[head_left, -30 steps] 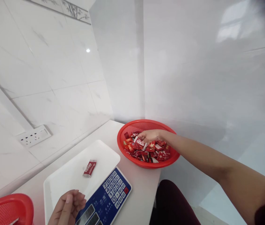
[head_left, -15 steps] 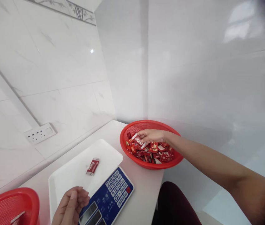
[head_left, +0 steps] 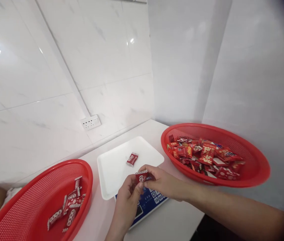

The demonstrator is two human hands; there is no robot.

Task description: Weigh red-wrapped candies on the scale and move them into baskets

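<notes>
Both hands meet in front of the scale's white tray [head_left: 114,177], over its blue keypad panel [head_left: 148,201]. Between them is a small dark red wrapped candy [head_left: 141,176] with dotted ends. My left hand [head_left: 129,190] pinches its left side, thumb on top. My right hand [head_left: 157,179] is closed at its right side, fingers partly hidden behind the wrapper. A similar wrapped candy [head_left: 132,159] lies alone on the tray.
To the right stands a red mesh basket [head_left: 254,167] full of mixed red packets [head_left: 207,154]. A second red basket [head_left: 13,214] at the left holds several dark red candies [head_left: 69,206]. A wall socket [head_left: 91,122] sits above the white table [head_left: 179,217].
My right hand has come out of the right basket with a candy and met my left hand in front of the tray. The view has turned left, showing more of the left basket.
</notes>
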